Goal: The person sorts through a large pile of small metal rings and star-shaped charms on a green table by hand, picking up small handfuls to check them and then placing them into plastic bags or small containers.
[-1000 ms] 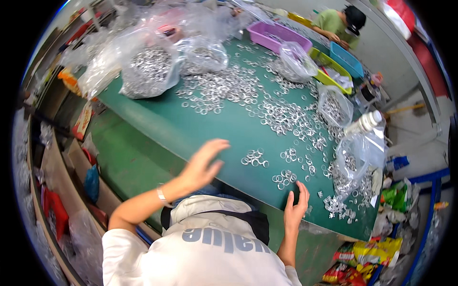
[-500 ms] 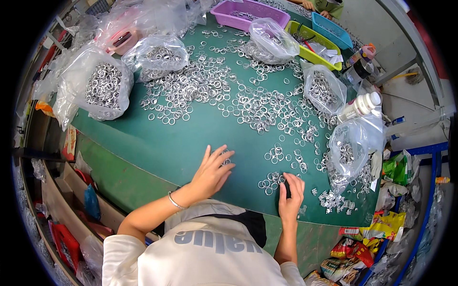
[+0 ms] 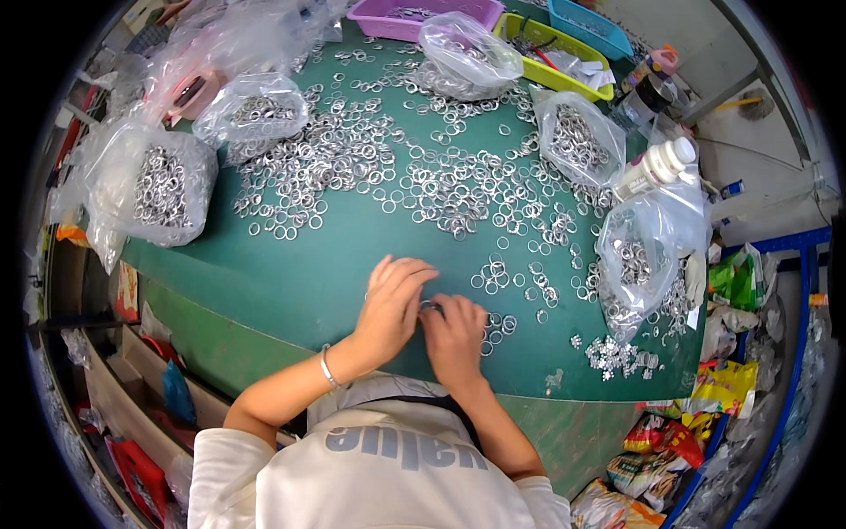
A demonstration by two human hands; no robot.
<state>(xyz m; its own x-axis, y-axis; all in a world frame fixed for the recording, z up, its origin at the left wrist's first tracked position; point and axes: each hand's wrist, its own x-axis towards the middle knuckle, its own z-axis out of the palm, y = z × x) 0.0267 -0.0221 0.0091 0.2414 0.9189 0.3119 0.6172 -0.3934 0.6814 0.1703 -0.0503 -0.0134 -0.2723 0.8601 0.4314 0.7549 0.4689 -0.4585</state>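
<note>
My left hand (image 3: 394, 304) is curled over the green table, palm down, with a glint of silver metal rings showing at its edge. My right hand (image 3: 453, 338) is right beside it, its bent fingers close to the left fingers. At the right fingertips a silver ring (image 3: 427, 305) shows in part. How many rings lie under the fingers is hidden. Just right of my right hand rests a small pile of metal rings (image 3: 500, 330), partly covered by the hand. Farther up lies another small cluster of rings (image 3: 491, 275).
Large heaps of rings (image 3: 322, 150) spread over the far part of the table (image 3: 300, 282). Clear plastic bags of rings (image 3: 163, 189) stand at left, back and right. Purple (image 3: 423, 19), yellow-green (image 3: 555, 66) and blue bins line the back. Small silver pieces (image 3: 612, 357) and a white bottle (image 3: 656, 166) are at right.
My right hand has moved left, from the small pile of rings to beside my left hand. The left hand has stayed nearly in place. The view has shifted slightly.
</note>
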